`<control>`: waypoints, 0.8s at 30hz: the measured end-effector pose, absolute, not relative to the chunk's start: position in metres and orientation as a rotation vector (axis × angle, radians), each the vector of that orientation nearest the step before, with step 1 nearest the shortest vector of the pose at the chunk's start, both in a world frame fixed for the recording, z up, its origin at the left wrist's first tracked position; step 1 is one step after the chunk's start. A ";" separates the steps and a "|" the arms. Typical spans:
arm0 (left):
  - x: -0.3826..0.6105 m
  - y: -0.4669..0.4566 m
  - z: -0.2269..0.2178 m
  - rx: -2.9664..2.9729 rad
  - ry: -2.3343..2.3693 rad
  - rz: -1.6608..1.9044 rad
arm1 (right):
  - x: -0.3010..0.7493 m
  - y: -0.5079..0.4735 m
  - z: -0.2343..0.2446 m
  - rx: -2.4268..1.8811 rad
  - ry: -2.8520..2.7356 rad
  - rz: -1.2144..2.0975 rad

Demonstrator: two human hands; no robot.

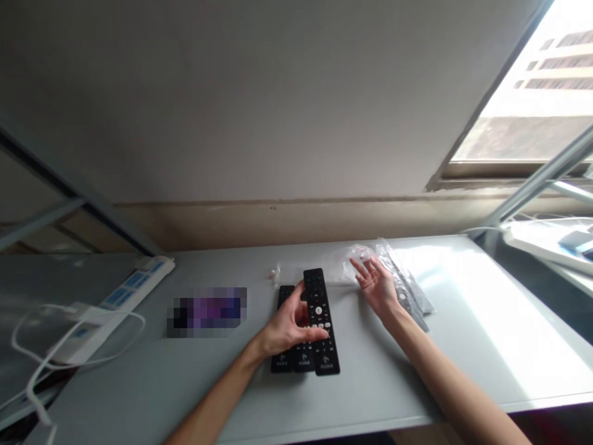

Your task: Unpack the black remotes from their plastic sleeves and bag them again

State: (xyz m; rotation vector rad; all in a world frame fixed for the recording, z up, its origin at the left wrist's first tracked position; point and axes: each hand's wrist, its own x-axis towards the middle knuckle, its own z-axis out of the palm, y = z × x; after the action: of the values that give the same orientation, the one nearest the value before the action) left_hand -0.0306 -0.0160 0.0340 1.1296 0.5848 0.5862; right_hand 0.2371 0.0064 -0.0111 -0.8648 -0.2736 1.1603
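My left hand (283, 329) is closed on a black remote control (319, 353), with the thumb across its button face and the fingers at its left edge. Two more black remotes, a middle one (304, 360) and a left one (281, 361), lie side by side beneath that hand, partly covered by it. Palm up and fingers spread, my right hand (377, 289) holds nothing. Beside and behind it are a clear plastic bag (319, 273) and a black remote in clear wrapping (404, 296).
A pixelated purple and black object (208, 312) lies on the grey table (259, 402) to the left. Farther left is a white power strip (120, 303) with a looping white cable (34, 377). Metal frame bars (115, 222) flank the table, and a wall closes off the back.
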 end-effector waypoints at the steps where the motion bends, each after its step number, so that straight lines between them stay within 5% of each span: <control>1: -0.028 -0.017 0.032 1.143 0.615 0.616 | 0.235 0.007 -0.010 -0.872 -0.293 1.167; 11: -0.024 -0.018 0.022 2.106 0.924 0.658 | 0.236 0.006 -0.002 -1.172 -0.696 0.931; 24: -0.035 -0.002 0.023 2.501 1.171 0.716 | 0.245 0.004 0.005 -1.154 -0.770 0.628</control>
State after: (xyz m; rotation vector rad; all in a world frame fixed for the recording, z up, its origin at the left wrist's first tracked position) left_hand -0.0346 -0.0016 0.0234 2.5009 1.1712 0.7161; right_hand 0.2451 0.0038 0.0048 -1.1541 -0.7698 0.6284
